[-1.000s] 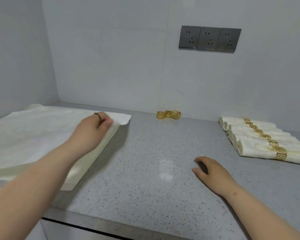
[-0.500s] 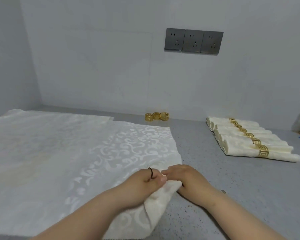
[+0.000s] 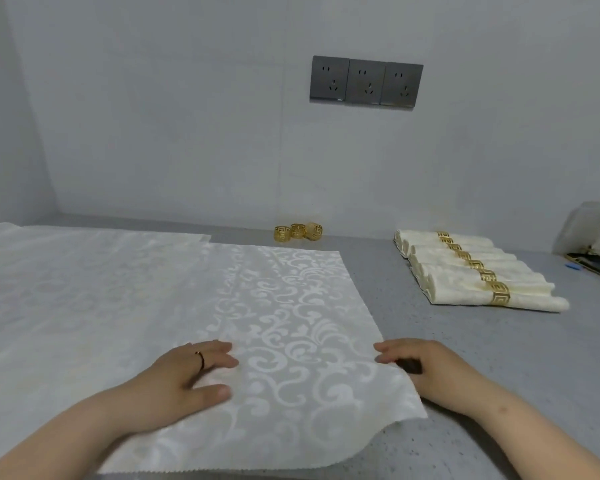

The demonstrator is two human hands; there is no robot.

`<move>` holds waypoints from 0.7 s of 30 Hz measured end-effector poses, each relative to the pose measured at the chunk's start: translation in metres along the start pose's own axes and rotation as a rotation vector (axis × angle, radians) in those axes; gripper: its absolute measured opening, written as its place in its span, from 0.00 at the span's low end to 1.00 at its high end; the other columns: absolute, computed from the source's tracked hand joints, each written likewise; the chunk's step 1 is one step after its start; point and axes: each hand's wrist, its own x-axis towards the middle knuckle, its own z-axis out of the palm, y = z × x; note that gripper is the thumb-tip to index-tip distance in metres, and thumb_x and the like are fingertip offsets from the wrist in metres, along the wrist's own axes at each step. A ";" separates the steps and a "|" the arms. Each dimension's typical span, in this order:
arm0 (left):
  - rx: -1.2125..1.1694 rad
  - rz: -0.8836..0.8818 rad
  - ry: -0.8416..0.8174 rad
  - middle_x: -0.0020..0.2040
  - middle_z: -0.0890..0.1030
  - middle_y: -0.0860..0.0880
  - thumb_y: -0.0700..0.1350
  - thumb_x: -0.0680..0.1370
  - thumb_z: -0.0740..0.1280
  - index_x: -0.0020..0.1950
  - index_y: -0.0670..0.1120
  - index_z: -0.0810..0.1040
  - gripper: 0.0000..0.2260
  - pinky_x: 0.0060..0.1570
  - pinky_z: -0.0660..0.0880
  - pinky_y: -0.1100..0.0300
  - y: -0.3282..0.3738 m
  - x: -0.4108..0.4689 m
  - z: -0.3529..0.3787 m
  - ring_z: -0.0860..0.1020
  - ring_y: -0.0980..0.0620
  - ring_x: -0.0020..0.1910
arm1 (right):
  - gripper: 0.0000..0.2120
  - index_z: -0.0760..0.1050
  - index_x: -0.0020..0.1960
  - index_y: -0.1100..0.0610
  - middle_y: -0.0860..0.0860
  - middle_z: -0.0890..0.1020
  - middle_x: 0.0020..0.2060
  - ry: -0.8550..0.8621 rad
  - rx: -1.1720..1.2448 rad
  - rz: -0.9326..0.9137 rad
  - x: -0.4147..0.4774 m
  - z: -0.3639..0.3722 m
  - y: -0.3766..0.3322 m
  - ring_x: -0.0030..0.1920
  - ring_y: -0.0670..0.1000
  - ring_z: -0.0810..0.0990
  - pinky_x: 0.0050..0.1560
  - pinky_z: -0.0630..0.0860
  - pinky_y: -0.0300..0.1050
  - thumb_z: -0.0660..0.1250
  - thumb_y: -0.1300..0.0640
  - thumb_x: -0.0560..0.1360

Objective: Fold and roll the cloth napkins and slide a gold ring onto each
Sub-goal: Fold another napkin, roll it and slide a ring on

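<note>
Head view, centre of the frame: one white patterned napkin [image 3: 291, 323] lies spread flat, its left part overlapping a stack of unfolded napkins [image 3: 66, 289] and its right part on the grey countertop [image 3: 499, 375]. It is probably laid open like this so that the first fold can start from a smooth sheet.

The left hand [image 3: 184, 379] lies palm down on the cloth near the lower middle, fingers straight and spread a little, apparently pinning it so it does not slide. The right hand [image 3: 426, 368] sits at the napkin's right edge with its fingers bent. I cannot tell whether it pinches the hem or only rests against it, because shadow hides the fingertips.

Three loose gold rings [image 3: 298, 232] wait against the wall beyond the napkin's far edge, within reach for the last step. To the right, finished rolled napkins [image 3: 465, 271] lie side by side, each with a ring, kept apart from the working area. Grey wall sockets [image 3: 366, 83] sit above, and a pale bag [image 3: 589, 230] stands at the right margin.
</note>
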 end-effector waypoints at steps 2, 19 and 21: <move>0.112 0.043 -0.060 0.64 0.50 0.70 0.84 0.45 0.39 0.55 0.71 0.56 0.42 0.61 0.43 0.79 0.005 0.000 0.004 0.48 0.70 0.66 | 0.33 0.75 0.60 0.43 0.31 0.68 0.56 0.117 -0.154 -0.030 -0.010 0.001 -0.018 0.58 0.31 0.65 0.56 0.58 0.19 0.57 0.26 0.63; 0.061 0.111 -0.502 0.66 0.55 0.76 0.60 0.68 0.69 0.63 0.75 0.49 0.34 0.62 0.55 0.79 0.075 -0.042 0.000 0.57 0.73 0.66 | 0.24 0.78 0.35 0.71 0.64 0.79 0.35 0.658 0.016 0.249 -0.059 -0.055 -0.082 0.37 0.56 0.72 0.33 0.63 0.39 0.63 0.49 0.75; 0.163 0.084 -0.398 0.66 0.57 0.73 0.55 0.71 0.68 0.69 0.71 0.44 0.38 0.59 0.58 0.78 0.080 -0.051 0.002 0.60 0.71 0.66 | 0.22 0.76 0.41 0.75 0.69 0.79 0.38 0.649 0.091 0.337 -0.061 -0.056 -0.083 0.35 0.55 0.71 0.32 0.62 0.43 0.62 0.53 0.75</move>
